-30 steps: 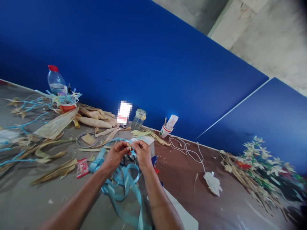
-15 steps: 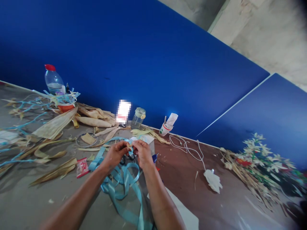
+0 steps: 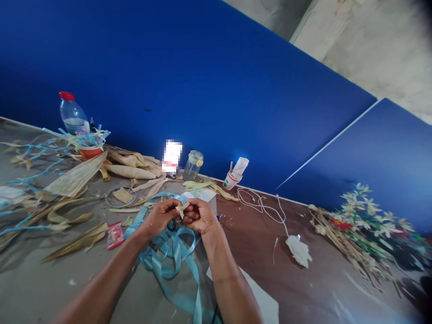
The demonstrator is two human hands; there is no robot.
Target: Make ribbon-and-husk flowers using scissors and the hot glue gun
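Note:
Between my two hands is a small pale piece of corn husk point(image 3: 182, 209), shaped like a little flower or folded strip. My left hand point(image 3: 164, 215) pinches its left side between thumb and fingers. Closed on its right side is my right hand point(image 3: 201, 215), the fingertips nearly meeting the left ones. Beneath both hands a light-blue ribbon point(image 3: 177, 256) lies in loose loops on the table. Something dark, partly hidden by the hands, sits just under them among the ribbon.
Dried corn husks point(image 3: 135, 172) spread along the left. A red-capped bottle point(image 3: 72, 114), a glass jar point(image 3: 193, 165) and a paper cup point(image 3: 232, 179) stand near the blue partition point(image 3: 216, 90). A white cable point(image 3: 261, 204), a red packet point(image 3: 115, 235) and white flowers point(image 3: 367, 211) lie about.
My right hand has turned, its fingers curling more below the husk piece. More of the pale husk shows between my fingertips now. The view has shifted slightly.

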